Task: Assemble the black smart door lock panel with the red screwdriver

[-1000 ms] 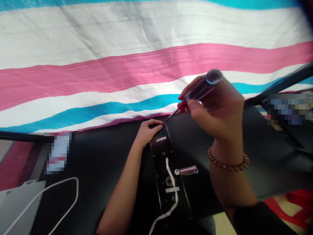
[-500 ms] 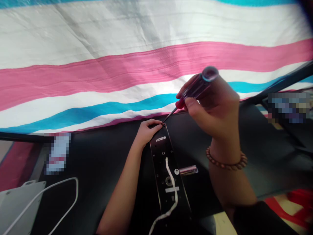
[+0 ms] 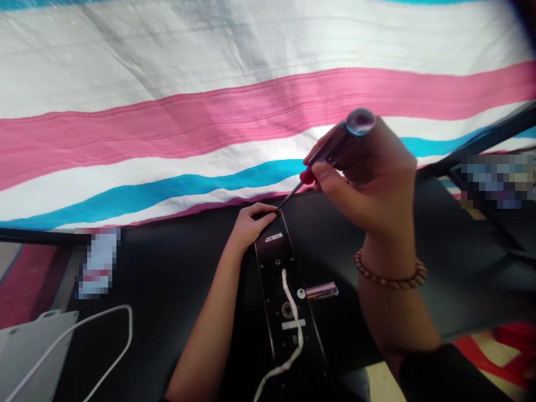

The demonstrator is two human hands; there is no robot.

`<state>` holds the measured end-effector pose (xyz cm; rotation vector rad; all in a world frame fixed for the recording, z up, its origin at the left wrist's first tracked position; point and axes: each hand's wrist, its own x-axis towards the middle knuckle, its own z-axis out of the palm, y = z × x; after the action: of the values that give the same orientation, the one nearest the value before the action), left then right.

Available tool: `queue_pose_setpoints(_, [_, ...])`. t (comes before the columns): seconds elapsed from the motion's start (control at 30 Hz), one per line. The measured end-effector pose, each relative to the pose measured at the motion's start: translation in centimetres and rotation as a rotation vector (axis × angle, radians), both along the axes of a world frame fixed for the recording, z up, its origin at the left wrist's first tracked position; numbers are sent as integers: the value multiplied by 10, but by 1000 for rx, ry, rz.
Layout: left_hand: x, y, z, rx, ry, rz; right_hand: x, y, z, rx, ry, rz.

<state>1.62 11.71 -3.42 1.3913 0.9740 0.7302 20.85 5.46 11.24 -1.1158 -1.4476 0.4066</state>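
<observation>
the right grip [image 3: 368, 178] pinches a screwdriver [image 3: 333, 151] between thumb and fingers, its tip slanting down to the far end of the black lock plate [image 3: 285, 290], which lies lengthwise away from the body, the nearer left grip [image 3: 251, 226] cupped over that end, fingers together.

Bright, flat daylight fills the view and lies evenly on the striped tarp [image 3: 209, 89], its white band glowing hottest toward 1 o'clock, with soft grey shadows creasing it at 11 o'clock. A small glare sits on the clear end of the screwdriver handle [image 3: 360, 121] at 2 o'clock, while the black tabletop [image 3: 460, 234] sinks into dim, low-detail shade. The wide lens bows the stripes and softens the edges, a dark blur fills the far corner at 2 o'clock, and blocky mosaic patches [image 3: 498, 181] hide spots at 3 and near 9 o'clock.
</observation>
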Motion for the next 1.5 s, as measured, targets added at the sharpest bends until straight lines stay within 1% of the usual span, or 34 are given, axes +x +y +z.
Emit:
queue_pose_setpoints(0.2, [-1,1,-2,-15,-12,-16,3,-4,3,-5,-16,-38])
queue_pose_setpoints(0.43, [0,-1,2,-19,5,-15,4,-4,2,7,-13,-38])
queue_pose_setpoints(0.8, [2,0,4,-10,-20,6,2,0,0,-27,-14,11])
queue_pose_setpoints(1.03, [2,1,4,4,-30,1,1,0,-2,-34,-34,13])
queue_pose_setpoints(1.33, [4,1,4,5,-24,11,0,-2,3,-45,-53,18])
queue_pose_setpoints(1.5, [4,1,4,8,-26,10,0,-4,3,-65,-65,21])
